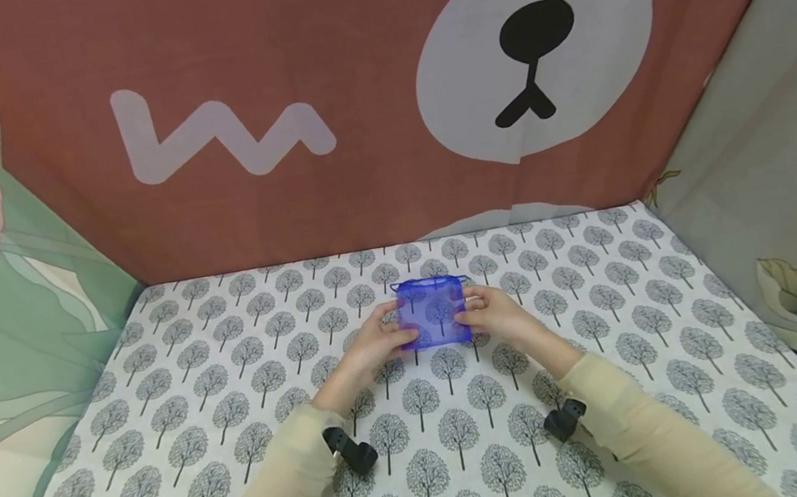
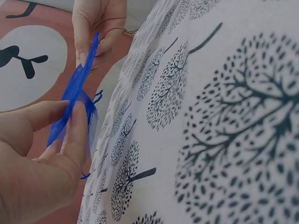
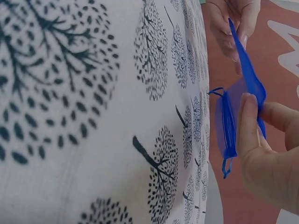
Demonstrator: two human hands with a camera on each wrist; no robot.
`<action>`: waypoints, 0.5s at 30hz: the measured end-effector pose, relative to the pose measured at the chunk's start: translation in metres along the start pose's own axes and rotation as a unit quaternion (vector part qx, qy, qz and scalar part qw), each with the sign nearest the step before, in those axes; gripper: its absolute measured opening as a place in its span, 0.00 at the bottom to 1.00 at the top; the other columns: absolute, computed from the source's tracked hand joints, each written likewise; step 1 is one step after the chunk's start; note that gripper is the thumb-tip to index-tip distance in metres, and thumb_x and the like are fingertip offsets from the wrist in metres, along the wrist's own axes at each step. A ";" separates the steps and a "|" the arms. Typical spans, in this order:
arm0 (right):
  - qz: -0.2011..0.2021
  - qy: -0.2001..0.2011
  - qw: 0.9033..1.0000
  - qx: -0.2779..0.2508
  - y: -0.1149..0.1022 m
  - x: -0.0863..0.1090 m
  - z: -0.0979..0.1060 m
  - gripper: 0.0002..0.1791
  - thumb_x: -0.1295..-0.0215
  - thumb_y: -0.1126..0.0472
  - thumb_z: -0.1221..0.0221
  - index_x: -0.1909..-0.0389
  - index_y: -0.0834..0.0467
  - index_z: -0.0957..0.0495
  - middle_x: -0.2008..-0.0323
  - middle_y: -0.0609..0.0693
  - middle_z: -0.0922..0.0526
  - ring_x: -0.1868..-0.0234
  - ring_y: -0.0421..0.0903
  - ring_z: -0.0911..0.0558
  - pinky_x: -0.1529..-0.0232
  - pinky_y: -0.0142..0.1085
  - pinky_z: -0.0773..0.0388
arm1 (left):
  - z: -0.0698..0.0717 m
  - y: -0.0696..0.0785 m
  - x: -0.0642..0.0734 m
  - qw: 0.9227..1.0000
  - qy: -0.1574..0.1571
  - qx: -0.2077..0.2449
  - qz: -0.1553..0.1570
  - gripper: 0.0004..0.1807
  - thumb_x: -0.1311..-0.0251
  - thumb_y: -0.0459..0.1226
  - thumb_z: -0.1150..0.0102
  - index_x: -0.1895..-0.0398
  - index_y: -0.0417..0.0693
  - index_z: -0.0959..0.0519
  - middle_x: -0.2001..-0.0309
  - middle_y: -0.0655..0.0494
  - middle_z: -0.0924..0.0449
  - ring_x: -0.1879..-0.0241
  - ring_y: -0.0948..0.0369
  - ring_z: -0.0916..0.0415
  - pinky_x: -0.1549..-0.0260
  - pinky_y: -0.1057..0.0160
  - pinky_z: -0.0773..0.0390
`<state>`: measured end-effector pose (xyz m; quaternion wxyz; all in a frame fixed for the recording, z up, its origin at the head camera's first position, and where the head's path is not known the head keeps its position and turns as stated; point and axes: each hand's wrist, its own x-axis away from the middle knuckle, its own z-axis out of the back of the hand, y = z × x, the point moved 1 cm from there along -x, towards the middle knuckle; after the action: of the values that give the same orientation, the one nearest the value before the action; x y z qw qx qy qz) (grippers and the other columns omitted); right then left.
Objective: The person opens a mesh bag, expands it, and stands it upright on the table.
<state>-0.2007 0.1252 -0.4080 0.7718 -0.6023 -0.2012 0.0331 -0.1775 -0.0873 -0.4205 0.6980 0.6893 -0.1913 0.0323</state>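
Note:
A small blue sheer drawstring pouch [image 1: 432, 310] is stretched flat between both hands, and the tree print shows through its mesh. My left hand [image 1: 378, 335] pinches its left side between thumb and fingers. On the opposite side my right hand [image 1: 494, 311] pinches the pouch the same way. The gathered drawstring edge lies at the far side, with short cord ends sticking out left and right. In the right wrist view the pouch [image 3: 229, 119] appears nearly edge-on, its cord loop [image 3: 227, 168] hanging beside the fingers. The left wrist view also shows the pouch [image 2: 74, 98] as a thin sheet.
A white cloth with dark tree prints [image 1: 429, 472] covers the table. Behind it hangs a reddish-brown curtain [image 1: 256, 215] with a bear design. Patterned curtains [image 1: 761, 162] stand on both sides. Each wrist wears a black camera, the left camera [image 1: 351, 450] and the right camera [image 1: 565, 420].

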 end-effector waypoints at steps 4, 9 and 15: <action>0.013 0.016 1.000 -0.019 0.001 0.001 0.002 0.28 0.38 0.71 0.44 0.37 0.72 0.39 0.53 0.68 0.20 0.63 0.37 0.18 0.50 0.36 0.17 | -0.001 0.001 0.000 1.000 0.006 0.005 -0.006 0.39 0.43 0.25 0.43 0.29 0.44 0.46 0.45 0.34 0.24 0.56 0.55 0.19 0.48 0.56 0.19; 0.012 0.033 0.999 -0.037 0.002 0.001 0.003 0.30 0.36 0.69 0.44 0.35 0.71 0.42 0.48 0.70 0.23 0.60 0.39 0.17 0.45 0.38 0.20 | -0.003 0.005 -0.001 0.999 0.034 0.002 -0.017 0.37 0.43 0.27 0.40 0.30 0.45 0.42 0.46 0.38 0.23 0.58 0.57 0.19 0.46 0.57 0.20; 0.007 0.015 1.000 -0.021 0.002 0.000 0.002 0.35 0.38 0.68 0.42 0.32 0.68 0.45 0.51 0.65 0.21 0.59 0.44 0.17 0.45 0.39 0.19 | -0.003 0.007 -0.002 0.997 0.072 0.016 -0.024 0.34 0.42 0.27 0.41 0.32 0.43 0.39 0.46 0.37 0.23 0.51 0.49 0.20 0.46 0.59 0.19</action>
<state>-0.2008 0.1280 -0.4096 0.7616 -0.6202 -0.1862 0.0253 -0.1809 -0.0833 -0.4144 0.6995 0.7006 -0.1234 0.0677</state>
